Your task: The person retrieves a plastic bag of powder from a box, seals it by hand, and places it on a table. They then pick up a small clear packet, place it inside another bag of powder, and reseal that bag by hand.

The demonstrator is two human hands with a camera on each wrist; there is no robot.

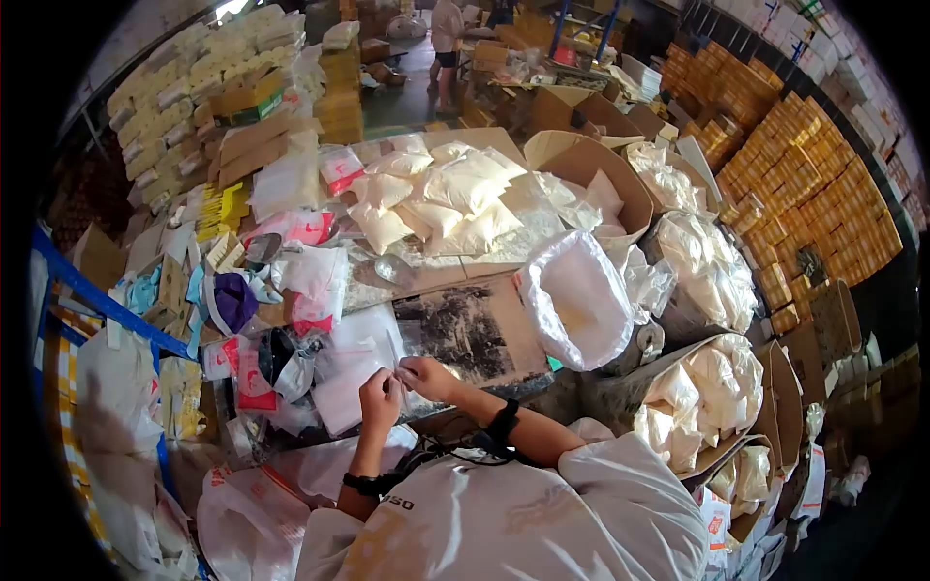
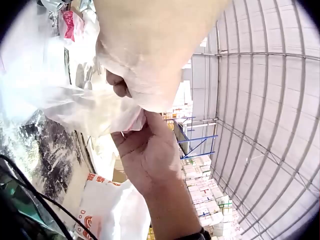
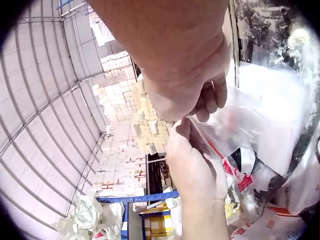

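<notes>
Between both hands is a thin clear plastic bag point(image 3: 232, 122) with a red line along its edge. My left hand point(image 1: 379, 399) pinches one side of the bag's top edge. Close beside it, my right hand point(image 1: 429, 379) pinches the other side with curled fingers. In the left wrist view the bag point(image 2: 87, 110) hangs from the fingers over the table. A stack of flat clear bags point(image 1: 349, 387) lies just beyond the hands. To its right is a dark, powder-dusted board point(image 1: 465, 324).
A white sack point(image 1: 581, 300) stands open at the right of the table. Filled pale bags point(image 1: 441, 194) are piled at the back. Cartons of similar filled bags point(image 1: 702, 397) stand on the right. Red-and-white packaging point(image 1: 254, 378) and a purple cloth point(image 1: 234, 300) lie at left.
</notes>
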